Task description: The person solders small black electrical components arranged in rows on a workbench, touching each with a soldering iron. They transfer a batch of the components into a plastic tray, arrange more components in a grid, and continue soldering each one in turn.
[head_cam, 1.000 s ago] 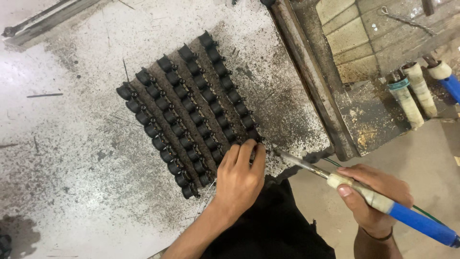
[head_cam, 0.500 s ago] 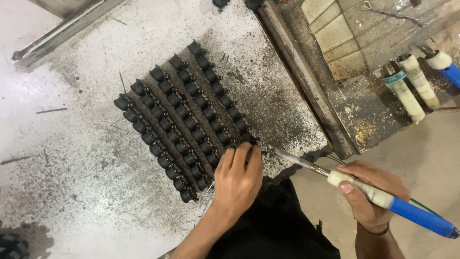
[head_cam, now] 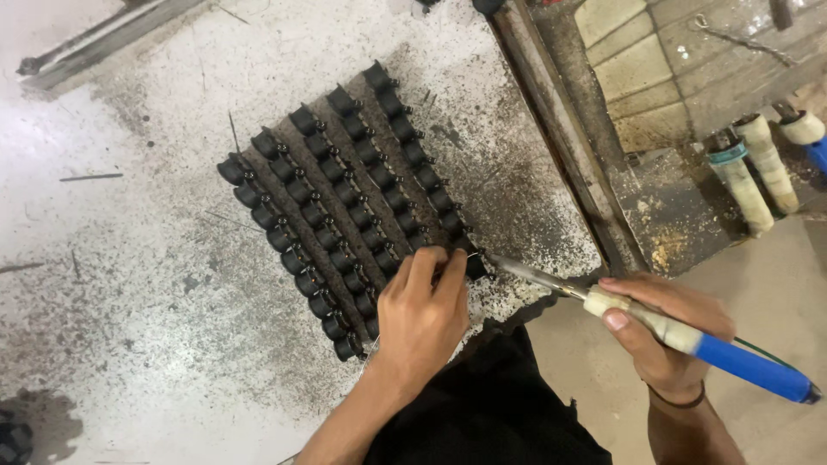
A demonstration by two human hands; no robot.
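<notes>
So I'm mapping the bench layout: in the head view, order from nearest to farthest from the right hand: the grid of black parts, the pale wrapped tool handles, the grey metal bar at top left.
1. Grid of black parts, just left of the right hand.
2. Pale wrapped tool handles, up right.
3. Grey metal bar, far top left.

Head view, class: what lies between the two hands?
The metal tip of the blue-handled tool held in the right hand spans the gap, reaching toward the black parts under the left hand.
</notes>
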